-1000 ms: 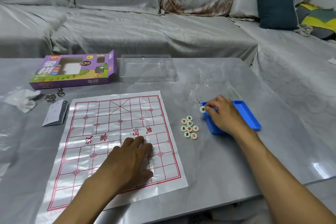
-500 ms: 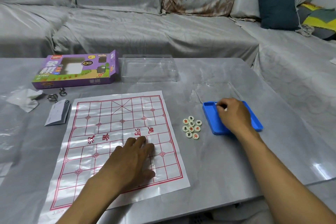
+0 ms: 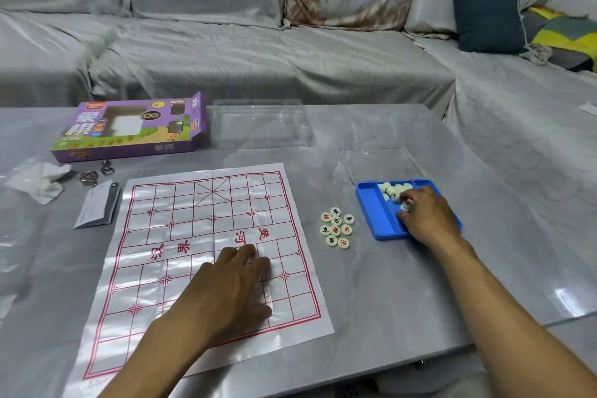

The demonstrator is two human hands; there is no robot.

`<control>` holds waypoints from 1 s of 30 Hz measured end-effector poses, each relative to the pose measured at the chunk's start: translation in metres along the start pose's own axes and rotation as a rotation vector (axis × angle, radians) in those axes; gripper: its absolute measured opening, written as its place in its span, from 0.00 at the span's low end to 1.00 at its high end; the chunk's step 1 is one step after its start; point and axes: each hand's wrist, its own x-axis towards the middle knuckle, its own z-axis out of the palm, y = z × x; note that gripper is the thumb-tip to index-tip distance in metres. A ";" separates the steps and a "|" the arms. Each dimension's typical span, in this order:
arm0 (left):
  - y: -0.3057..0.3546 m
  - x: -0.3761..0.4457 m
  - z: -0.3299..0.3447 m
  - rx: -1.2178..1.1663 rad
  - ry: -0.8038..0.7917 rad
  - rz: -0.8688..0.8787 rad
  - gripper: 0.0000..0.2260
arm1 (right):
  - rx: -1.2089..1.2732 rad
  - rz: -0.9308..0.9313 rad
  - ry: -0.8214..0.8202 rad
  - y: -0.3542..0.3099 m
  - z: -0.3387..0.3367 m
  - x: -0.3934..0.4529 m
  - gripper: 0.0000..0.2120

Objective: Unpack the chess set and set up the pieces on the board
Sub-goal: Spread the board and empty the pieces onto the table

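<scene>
Left hand [image 3: 231, 289] lies flat, fingers straight, on the white paper chessboard with red grid lines [image 3: 200, 255] near the grey table's [image 3: 371, 300] front edge. Right hand [image 3: 426, 216], fingers curled, pinches a pale round chess piece [image 3: 405, 205] inside the blue plastic tray [image 3: 376, 210] toward the right edge. Nine cream round pieces [image 3: 336, 230] cluster between board and tray.

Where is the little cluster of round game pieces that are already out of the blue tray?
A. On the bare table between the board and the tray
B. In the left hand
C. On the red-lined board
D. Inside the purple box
A: the loose pieces lie on the grey table, right of the board and left of the blue tray.
</scene>
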 end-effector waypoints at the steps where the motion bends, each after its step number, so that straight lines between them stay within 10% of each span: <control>1: 0.000 0.000 0.000 0.000 0.001 0.001 0.26 | 0.011 -0.010 0.007 -0.001 0.001 0.000 0.13; 14: 0.000 0.001 0.000 0.004 -0.006 -0.007 0.27 | 0.479 -0.150 0.026 -0.042 -0.016 -0.016 0.05; 20: 0.000 0.000 0.000 0.003 -0.003 -0.005 0.27 | 0.407 -0.288 -0.184 -0.066 -0.003 -0.030 0.07; 25: 0.000 0.001 0.000 0.001 -0.007 -0.002 0.27 | 0.332 -0.063 0.075 -0.037 -0.009 -0.008 0.07; 30: 0.000 0.001 0.000 -0.004 -0.006 -0.004 0.28 | 0.058 0.026 -0.008 -0.002 0.004 -0.001 0.14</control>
